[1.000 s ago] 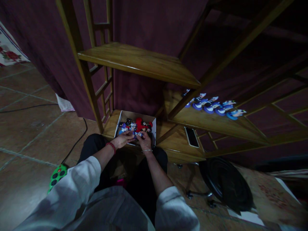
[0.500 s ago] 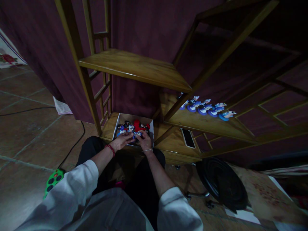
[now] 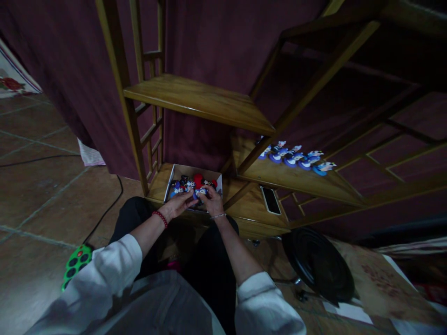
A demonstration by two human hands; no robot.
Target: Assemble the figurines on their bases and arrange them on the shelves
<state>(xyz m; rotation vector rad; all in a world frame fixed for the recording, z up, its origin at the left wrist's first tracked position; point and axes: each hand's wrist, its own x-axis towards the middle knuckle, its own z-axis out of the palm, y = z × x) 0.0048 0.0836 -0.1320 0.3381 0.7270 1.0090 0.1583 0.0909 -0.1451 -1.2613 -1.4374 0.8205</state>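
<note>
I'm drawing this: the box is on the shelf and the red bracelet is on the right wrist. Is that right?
Not quite: the red bracelet is on the left wrist, as the head view shows. The box is on the shelf, as you said.

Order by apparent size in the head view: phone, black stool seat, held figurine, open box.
1. Black stool seat
2. Open box
3. Phone
4. Held figurine, partly covered, yet what shows is smallest

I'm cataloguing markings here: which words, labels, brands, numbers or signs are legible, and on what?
None can be read.
Held figurine: any marking too small.
White box: no readable lettering.
Phone: nothing legible on its dark face.
Green device: any marking too small.
</note>
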